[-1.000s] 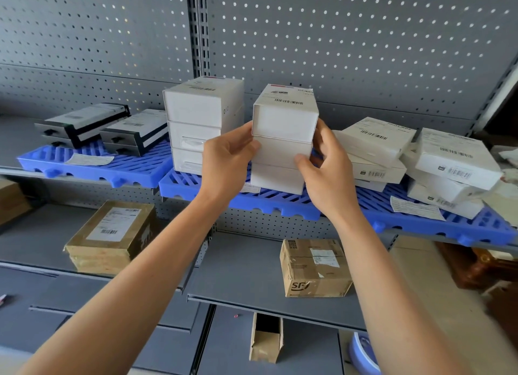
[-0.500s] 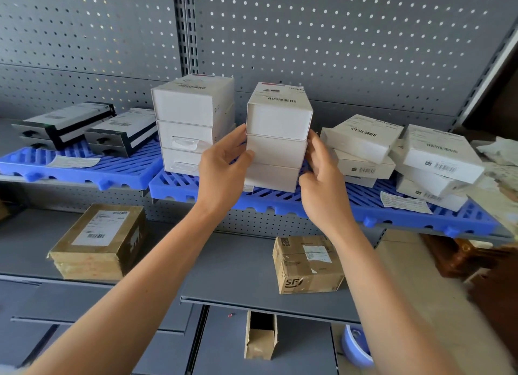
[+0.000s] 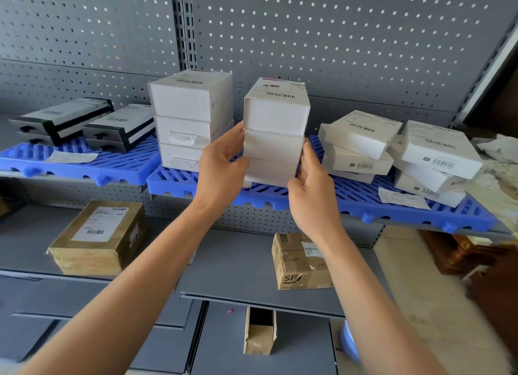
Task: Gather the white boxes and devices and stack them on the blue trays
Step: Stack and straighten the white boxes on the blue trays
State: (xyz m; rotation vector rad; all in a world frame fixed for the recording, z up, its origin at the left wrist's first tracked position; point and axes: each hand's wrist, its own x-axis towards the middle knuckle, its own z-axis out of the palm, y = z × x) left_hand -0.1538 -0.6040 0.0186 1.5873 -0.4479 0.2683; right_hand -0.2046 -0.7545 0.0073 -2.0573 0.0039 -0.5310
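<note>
Both hands have slid a little lower on the stack of three white boxes (image 3: pixel 273 135) since a second ago, and the stack now sits lower against the blue tray (image 3: pixel 350 201), its bottom box apparently resting on the slats. The left hand (image 3: pixel 221 170) presses the stack's left side with its fingers laid nearly straight along the middle box; the right hand (image 3: pixel 311 189) cups the lower right corner, thumb at the front edge and fingers wrapped behind. So the stack is clamped between two palms rather than pinched.

The stack stands upright, its long axis vertical, with the top box slightly overhanging those beneath. Just left of it, with a narrow gap, stands a second stack of three white boxes (image 3: pixel 190 116); the left hand occupies that gap, so any sideways nudge toward the neighbour depends on the right hand pushing. To the right, flatter white boxes (image 3: pixel 361 139) lie in loose, tilted piles. Black-edged devices (image 3: pixel 84 122) rest on the left blue tray (image 3: pixel 84 167).
</note>
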